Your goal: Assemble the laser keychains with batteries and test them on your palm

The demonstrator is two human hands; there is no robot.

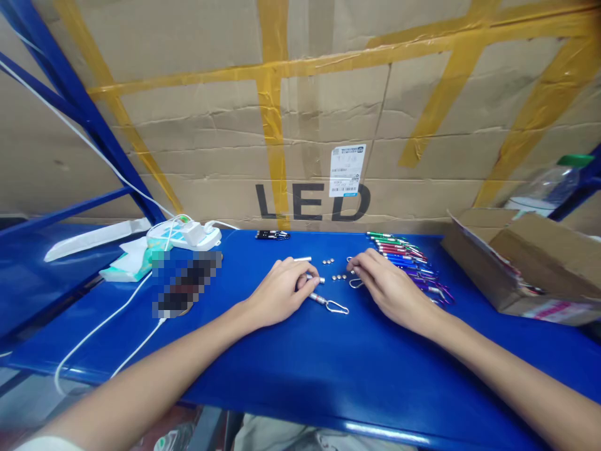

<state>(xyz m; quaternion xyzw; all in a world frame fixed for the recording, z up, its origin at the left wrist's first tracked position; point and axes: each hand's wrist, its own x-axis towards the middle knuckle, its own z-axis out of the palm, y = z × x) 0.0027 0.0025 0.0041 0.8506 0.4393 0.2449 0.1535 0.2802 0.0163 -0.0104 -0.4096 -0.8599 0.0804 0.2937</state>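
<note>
My left hand (280,290) rests on the blue table (300,363), fingers curled on a small silver tube (317,279). A silver keychain part with a carabiner clip (330,304) lies just right of it. My right hand (385,284) lies palm down, fingertips at a silver clip (355,283) near several small button cells (339,276). More button cells (327,261) and another silver tube (302,259) lie just beyond. Whether the right fingers pinch anything cannot be told.
A row of coloured keychain lights (409,258) lies right of my right hand. An open cardboard box (526,269) stands at the right, a plastic bottle (547,185) behind it. A power strip (183,236), tissue pack (129,263), white cable (101,329) and black item (272,235) lie left and back. Cardboard wall behind.
</note>
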